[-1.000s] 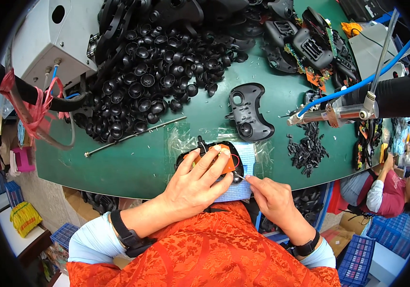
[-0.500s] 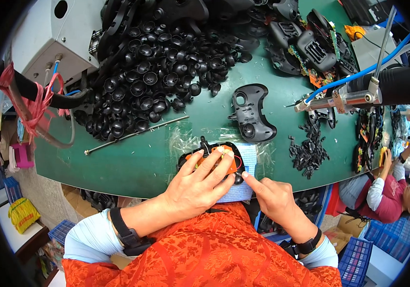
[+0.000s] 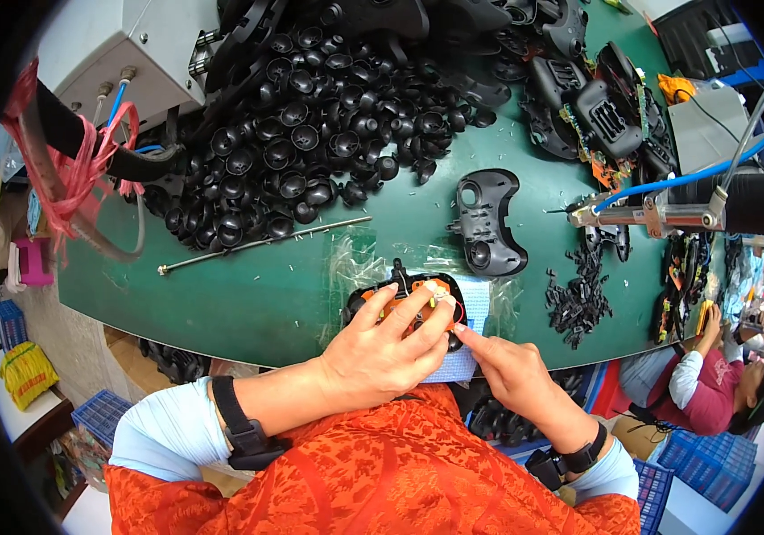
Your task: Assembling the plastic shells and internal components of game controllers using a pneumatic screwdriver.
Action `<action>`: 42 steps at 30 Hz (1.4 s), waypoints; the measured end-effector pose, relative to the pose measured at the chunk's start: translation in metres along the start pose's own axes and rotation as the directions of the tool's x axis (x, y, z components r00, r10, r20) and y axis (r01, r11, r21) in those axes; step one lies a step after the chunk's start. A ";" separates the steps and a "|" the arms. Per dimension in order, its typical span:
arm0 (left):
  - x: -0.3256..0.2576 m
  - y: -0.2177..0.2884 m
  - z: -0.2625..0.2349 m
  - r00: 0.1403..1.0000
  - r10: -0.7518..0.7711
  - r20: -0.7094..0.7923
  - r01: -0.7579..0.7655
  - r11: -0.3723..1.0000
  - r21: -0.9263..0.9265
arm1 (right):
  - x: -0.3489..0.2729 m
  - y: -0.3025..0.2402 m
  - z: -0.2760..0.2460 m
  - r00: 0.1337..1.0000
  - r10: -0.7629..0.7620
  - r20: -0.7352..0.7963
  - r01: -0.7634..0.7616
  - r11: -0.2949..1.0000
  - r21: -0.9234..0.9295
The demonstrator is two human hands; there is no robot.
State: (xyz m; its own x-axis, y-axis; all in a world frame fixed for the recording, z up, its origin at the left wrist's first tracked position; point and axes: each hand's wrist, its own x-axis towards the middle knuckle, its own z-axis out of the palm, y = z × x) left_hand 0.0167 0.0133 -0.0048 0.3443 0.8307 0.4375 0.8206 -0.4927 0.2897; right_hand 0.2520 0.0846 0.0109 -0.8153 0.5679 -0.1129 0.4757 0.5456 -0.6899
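Note:
A black game controller half with an orange circuit board (image 3: 394,304) lies on a blue-white cloth (image 3: 478,308) near the table's front edge. Over the board spread the fingers of my left hand (image 3: 388,349), holding it down; pale parts show by its fingertips. My right hand (image 3: 517,373) is at the controller's right corner, index fingertip touching it beside a thin red wire. The other right fingers curl under, and whatever they pinch is hidden. Just beyond, to the right, rests an empty black controller shell (image 3: 491,223).
Black thumbstick caps (image 3: 301,138) form a large heap at the back left, with a thin metal rod (image 3: 266,245) before it. A pile of small black pieces (image 3: 578,303) sits right, below an air-driven tool (image 3: 640,216). Assembled controller halves (image 3: 609,116) are stacked back right. Another person (image 3: 712,383) works farther right.
The view has shifted slightly, so the table's things sit lower and farther right. My left hand stays on the circuit board, and my right index finger stays at the controller's corner.

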 end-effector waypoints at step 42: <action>-0.003 -0.004 0.007 0.997 0.004 -0.075 -0.008 0.999 -0.051 | 0.038 -0.060 -0.029 0.755 0.609 0.242 -0.655 0.715 0.246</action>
State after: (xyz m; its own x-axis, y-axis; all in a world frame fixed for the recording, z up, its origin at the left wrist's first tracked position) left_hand 0.0158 0.0142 -0.0139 0.3119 0.8070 0.5015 0.7935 -0.5115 0.3296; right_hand 0.2024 0.0914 0.0689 -0.4060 0.6119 -0.6788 0.7929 -0.1335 -0.5946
